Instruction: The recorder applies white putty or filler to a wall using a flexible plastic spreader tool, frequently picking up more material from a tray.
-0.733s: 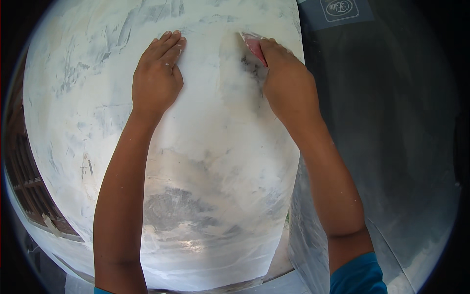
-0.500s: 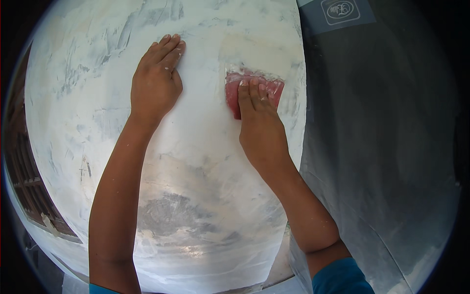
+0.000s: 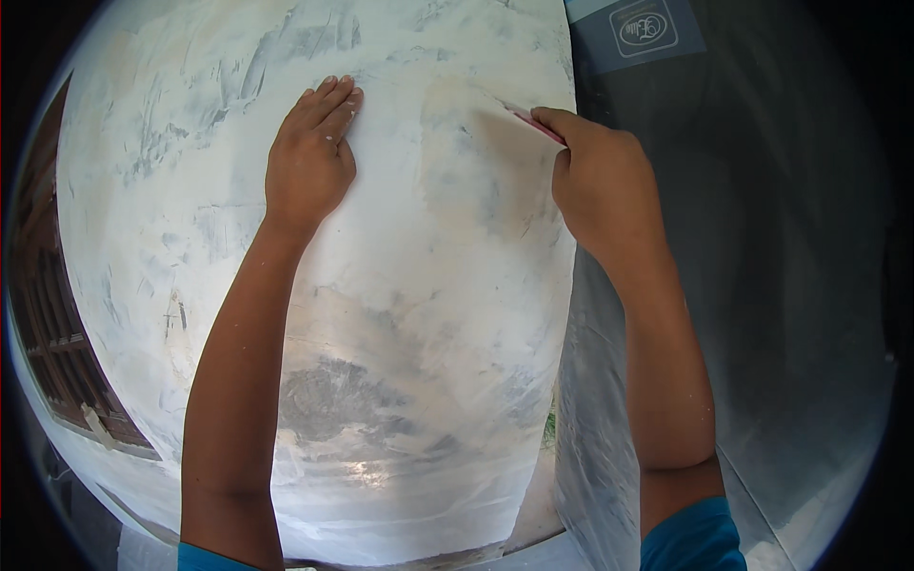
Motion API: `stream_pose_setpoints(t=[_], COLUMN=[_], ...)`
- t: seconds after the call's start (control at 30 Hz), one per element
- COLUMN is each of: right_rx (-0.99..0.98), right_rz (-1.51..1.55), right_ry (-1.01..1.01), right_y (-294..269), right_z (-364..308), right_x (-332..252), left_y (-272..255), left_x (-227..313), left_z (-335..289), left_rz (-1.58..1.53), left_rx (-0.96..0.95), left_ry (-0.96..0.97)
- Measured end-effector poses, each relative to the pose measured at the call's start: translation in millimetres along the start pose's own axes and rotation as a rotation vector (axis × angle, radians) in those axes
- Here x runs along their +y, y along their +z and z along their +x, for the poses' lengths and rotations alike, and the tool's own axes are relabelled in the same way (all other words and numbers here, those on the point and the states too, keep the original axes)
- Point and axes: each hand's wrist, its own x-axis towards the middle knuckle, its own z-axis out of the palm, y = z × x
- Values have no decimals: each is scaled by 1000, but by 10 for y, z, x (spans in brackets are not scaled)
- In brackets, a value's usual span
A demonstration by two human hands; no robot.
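My left hand [image 3: 312,162] lies flat on a broad white surface [image 3: 381,257] smeared with pale filler, its fingers stretched out close together. Near the surface's right edge, my right hand [image 3: 605,176] grips a thin red putty spreader [image 3: 538,125] between thumb and fingers. The spreader is seen nearly edge-on, tilted, with its tip at the surface and a shadow below it. Grey patches and streaks show through the filler around both hands, and a larger dark grey patch [image 3: 338,404] lies lower down.
Dark plastic sheeting [image 3: 762,266] hangs along the right side, with a printed grey-blue panel [image 3: 643,33] at its top. A brown slatted wooden frame [image 3: 48,333] shows at the far left. Clear plastic [image 3: 600,457] hangs at the lower right edge.
My right hand has swung right and turned, bringing the spreader from flat on the surface to nearly edge-on. The filler ridge at its edge is gone from there. My left hand stays put.
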Motion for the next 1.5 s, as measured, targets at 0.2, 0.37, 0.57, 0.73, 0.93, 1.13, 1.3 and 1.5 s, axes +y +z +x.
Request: stream_pose_setpoints(t=[0.2, 0.37, 0.57, 0.73, 0.93, 1.13, 1.3, 1.5], right_rx=[152, 123, 105, 165, -11, 112, 169, 88], right_rz=[-177, -242, -192, -147, -101, -181, -194, -222], right_ry=[-236, -240, -209, -288, -201, -53, -111, -101], right_y=[231, 335, 483, 657, 444, 99, 440, 612], right_z=[658, 571, 226, -553, -929, 186, 99, -1261], right_x=[208, 73, 88, 103, 37, 276, 436, 346], left_y=[22, 27, 27, 37, 36, 34, 25, 41], left_x=[13, -19, -9, 4, -11, 18, -15, 19], left_z=[15, -3, -14, 3, -20, 0, -9, -6], left_rz=[-8, -7, -9, -3, 1, -9, -9, -8], left_rx=[5, 17, 17, 19, 16, 16, 12, 14], left_ry=[3, 11, 0, 8, -3, 3, 13, -15])
